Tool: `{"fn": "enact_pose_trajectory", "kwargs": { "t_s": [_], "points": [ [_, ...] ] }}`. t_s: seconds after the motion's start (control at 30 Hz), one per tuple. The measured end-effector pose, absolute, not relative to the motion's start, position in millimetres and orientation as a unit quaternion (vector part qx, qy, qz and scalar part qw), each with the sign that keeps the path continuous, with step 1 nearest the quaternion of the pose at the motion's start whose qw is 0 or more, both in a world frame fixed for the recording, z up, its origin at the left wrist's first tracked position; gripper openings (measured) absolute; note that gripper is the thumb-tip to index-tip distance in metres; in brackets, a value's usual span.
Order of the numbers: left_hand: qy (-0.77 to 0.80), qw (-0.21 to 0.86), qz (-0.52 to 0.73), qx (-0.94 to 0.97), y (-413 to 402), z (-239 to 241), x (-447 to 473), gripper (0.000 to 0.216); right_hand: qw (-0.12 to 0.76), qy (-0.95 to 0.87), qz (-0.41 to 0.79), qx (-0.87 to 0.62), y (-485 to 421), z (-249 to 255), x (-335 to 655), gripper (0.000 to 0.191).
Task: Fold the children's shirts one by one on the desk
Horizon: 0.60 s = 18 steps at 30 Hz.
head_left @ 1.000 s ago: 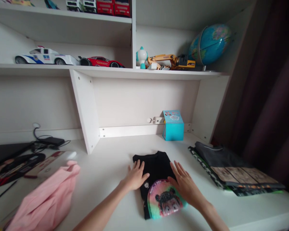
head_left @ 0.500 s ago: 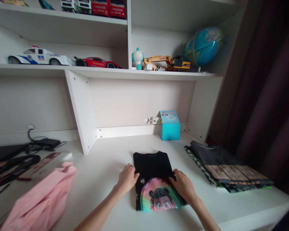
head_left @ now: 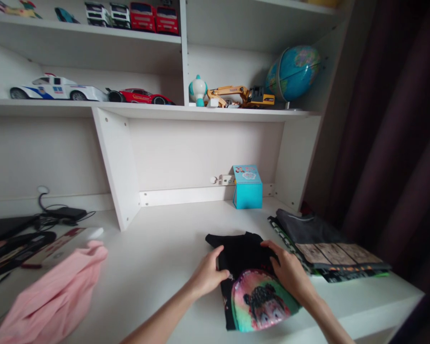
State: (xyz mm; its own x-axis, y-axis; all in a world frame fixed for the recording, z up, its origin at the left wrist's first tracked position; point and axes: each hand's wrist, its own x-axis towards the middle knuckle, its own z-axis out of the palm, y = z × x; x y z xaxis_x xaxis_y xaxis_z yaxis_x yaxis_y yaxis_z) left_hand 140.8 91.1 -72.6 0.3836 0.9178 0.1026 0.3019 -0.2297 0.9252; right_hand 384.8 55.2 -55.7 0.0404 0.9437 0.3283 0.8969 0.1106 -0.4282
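Note:
A folded black T-shirt (head_left: pixel 241 253) with a rainbow cartoon patch (head_left: pixel 261 298) lies on the white desk (head_left: pixel 165 267), partly lifted and turned toward the right. My left hand (head_left: pixel 209 274) grips its left edge with curled fingers. My right hand (head_left: pixel 290 274) holds the right side, fingers bent over the cloth. Just to the right lies a stack of folded clothes (head_left: pixel 329 246), grey on top with a tan print.
A pink garment (head_left: pixel 53 296) lies crumpled at the left front. A turquoise box (head_left: pixel 247 187) stands at the back wall. Cables and a dark pad (head_left: pixel 17 239) lie far left. Toy cars (head_left: pixel 57 88), an excavator (head_left: pixel 236 95) and a globe (head_left: pixel 294 71) fill the shelves above. A dark curtain (head_left: pixel 397 143) hangs right.
My hands went from lying flat on the black shirt to gripping its sides. The shirt has lifted and shifted right toward the clothes stack. The view has turned slightly right.

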Motion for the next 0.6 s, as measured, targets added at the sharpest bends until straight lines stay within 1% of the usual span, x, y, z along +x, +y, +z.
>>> {"fn": "enact_pose_trajectory", "kwargs": {
  "t_s": [0.1, 0.23, 0.33, 0.4, 0.5, 0.6],
  "points": [
    [0.405, 0.437, 0.34, 0.728, 95, -48, 174, 0.07, 0.29, -0.675, -0.013, -0.679, 47, -32, 418, 0.037],
    [0.345, 0.406, 0.371, 0.761, 103, -6, 234, 0.073, 0.318, -0.626, -0.112, -0.703, 42, 3, 486, 0.035],
    [0.292, 0.39, 0.399, 0.777, 112, 14, 291, 0.075, 0.3, -0.585, -0.179, -0.732, 49, 20, 544, 0.035],
    [0.276, 0.385, 0.4, 0.785, 120, 13, 329, 0.078, 0.271, -0.562, -0.205, -0.754, 58, 22, 580, 0.035],
    [0.298, 0.419, 0.355, 0.781, 131, -9, 371, 0.087, 0.237, -0.548, -0.198, -0.777, 74, 5, 618, 0.037],
    [0.35, 0.464, 0.289, 0.761, 139, -42, 380, 0.095, 0.281, -0.564, -0.194, -0.752, 90, -24, 632, 0.03]
  ]
}}
